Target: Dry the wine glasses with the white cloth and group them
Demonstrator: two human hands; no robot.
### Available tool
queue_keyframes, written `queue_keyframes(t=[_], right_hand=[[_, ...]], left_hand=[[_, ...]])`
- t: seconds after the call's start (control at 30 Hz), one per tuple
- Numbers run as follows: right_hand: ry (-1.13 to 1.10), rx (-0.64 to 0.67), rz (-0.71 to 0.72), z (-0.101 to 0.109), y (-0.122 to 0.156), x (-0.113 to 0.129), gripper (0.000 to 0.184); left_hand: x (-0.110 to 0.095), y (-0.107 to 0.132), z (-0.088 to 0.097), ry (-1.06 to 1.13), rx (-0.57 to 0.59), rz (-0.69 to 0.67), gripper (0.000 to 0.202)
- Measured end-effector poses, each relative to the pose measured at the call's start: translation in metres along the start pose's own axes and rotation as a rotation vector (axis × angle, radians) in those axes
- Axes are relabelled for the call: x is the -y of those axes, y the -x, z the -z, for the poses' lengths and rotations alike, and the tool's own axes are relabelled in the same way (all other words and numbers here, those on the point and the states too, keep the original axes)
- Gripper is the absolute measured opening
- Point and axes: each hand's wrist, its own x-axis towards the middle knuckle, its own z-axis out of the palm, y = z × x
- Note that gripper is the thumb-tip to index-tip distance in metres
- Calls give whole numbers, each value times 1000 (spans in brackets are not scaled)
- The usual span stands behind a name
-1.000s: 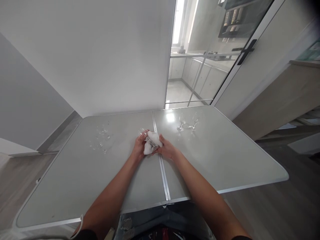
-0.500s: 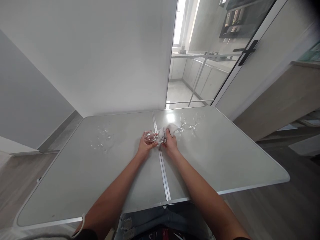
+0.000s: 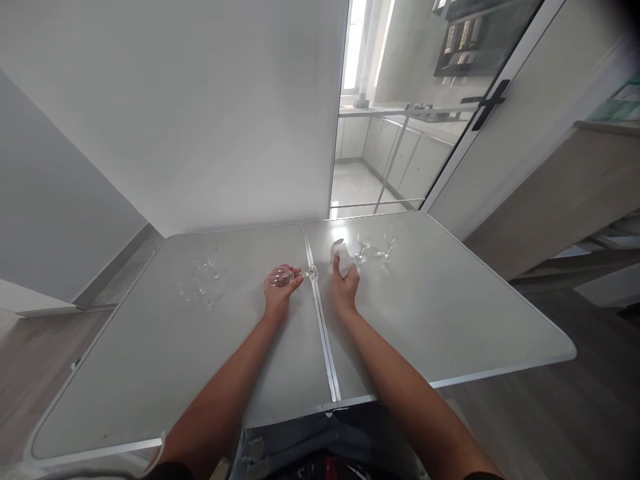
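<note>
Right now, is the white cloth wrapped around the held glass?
No, the white cloth is in the right hand, apart from the glass in the left hand.

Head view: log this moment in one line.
left hand: glass, held sideways | right hand: white cloth, apart from glass | table: glassware on both sides
</note>
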Motion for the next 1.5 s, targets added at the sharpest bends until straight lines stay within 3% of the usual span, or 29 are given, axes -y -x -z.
queue_keyframes(t=[0.1,0.2,0.33,0.47,0.57,0.67,0.87,1.1,1.23,1.33,1.47,1.5], right_hand=[[-82,-72,-135,-12,6,-7,51],[-251,25,-238,-23,11,-16,49],[-338,47,-193,-24,12,-19,43],[-400,81,-214,-21,8,-18,41],[-319,126,-247,-19,5,-17,39],[-260,42,-230,-16,5,-16,38],[-225,132,-201,-18,5,-16,37],[71,110,39,-4,1,-4,16],[83,199,96,0,7,9,27],[219,289,140,-4,12,12,42],[473,305,347,-7,13,12,16],[531,306,388,-6,12,11,24]], left_hand=[[-1,0,-2,-29,4,-17,41],[-3,0,-2,-96,-46,-51,39],[-3,1,-3,-118,-135,-75,38],[-2,2,-4,-84,-62,-33,39],[-1,0,-3,-60,-98,-41,40],[0,-4,-1,-44,-169,-58,40],[3,-8,1,-26,-121,-56,40],[9,-14,9,-54,-273,-87,39],[9,-12,9,-133,-230,-68,41],[11,-12,11,-231,-183,-23,40],[15,-13,13,-275,-121,19,37],[15,-13,13,-280,-109,21,38]])
